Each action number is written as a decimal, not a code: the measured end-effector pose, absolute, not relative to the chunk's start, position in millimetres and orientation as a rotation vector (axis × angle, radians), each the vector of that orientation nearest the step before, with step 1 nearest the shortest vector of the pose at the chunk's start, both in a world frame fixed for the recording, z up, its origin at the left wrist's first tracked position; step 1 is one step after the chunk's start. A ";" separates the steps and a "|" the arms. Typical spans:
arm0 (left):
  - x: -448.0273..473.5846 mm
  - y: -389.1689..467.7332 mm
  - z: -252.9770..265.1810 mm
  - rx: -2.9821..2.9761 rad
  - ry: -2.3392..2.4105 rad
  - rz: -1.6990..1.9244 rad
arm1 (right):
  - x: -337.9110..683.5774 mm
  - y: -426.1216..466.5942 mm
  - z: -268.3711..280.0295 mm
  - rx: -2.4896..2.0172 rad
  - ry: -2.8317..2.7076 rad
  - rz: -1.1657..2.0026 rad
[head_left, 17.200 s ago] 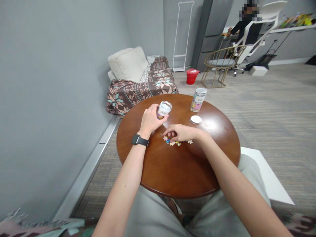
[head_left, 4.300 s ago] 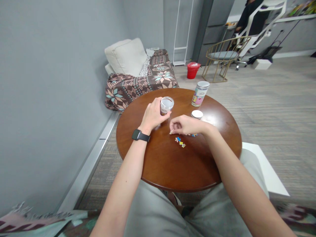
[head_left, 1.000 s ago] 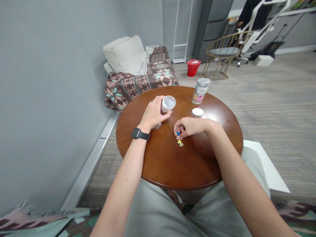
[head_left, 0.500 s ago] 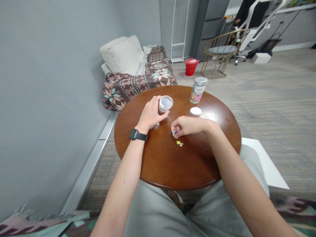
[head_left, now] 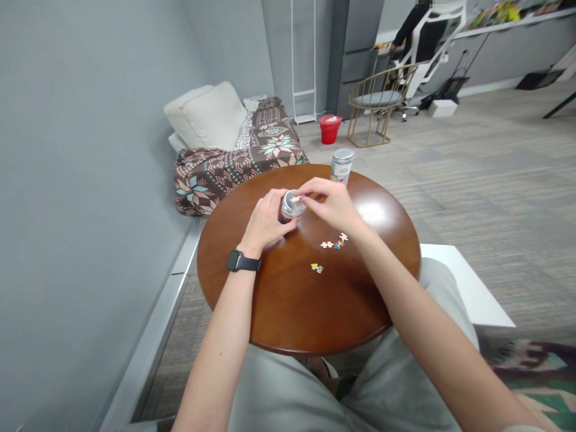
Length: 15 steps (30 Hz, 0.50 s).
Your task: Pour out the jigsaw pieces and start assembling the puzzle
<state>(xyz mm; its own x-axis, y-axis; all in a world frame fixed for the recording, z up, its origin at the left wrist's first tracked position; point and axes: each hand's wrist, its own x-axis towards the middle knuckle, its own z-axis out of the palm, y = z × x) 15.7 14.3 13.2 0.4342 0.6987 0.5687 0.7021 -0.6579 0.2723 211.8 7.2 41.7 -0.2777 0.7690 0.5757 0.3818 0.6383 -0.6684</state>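
My left hand wraps around a tin can on the table and holds it tilted, its round mouth facing up toward me. In the fingertips of my right hand is a pale puzzle piece, pinched right at the can's mouth. Several loose puzzle pieces lie below my right wrist, some pale side up and one showing blue and orange. A yellow puzzle piece lies nearer to me. Behind my right hand stands a second, printed can, closed with a silver lid and partly covered.
All this is on a round brown table. Beyond it are a sofa seat with a patterned cover, a red bin and a gold-framed chair. A person in dark clothing sits at the far counter.
My right hand has risen from the tabletop to the can's mouth with a puzzle piece. Pieces formerly hidden by that hand now show. The loose white lid is now out of sight.
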 end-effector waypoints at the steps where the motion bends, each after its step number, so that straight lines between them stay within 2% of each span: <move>1: 15.9 14.2 13.1 -2.653 -1.302 -1.050 | 211.9 7.0 41.7 -0.911 -1.903 0.496; 12: 15.8 11.7 14.6 -2.635 -1.344 -1.098 | 215.6 15.4 31.9 -0.921 -1.864 0.419; 15: 20.2 14.1 9.8 -2.532 -1.496 -1.302 | 216.5 21.6 25.6 -1.011 -1.786 0.372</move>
<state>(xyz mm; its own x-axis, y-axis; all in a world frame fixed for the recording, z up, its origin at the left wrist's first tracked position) 20.2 14.1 9.8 0.2405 0.7616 0.6018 0.7014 -0.5649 0.4347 216.5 21.6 25.6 -0.1422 0.7746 0.6162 0.4643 0.6020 -0.6496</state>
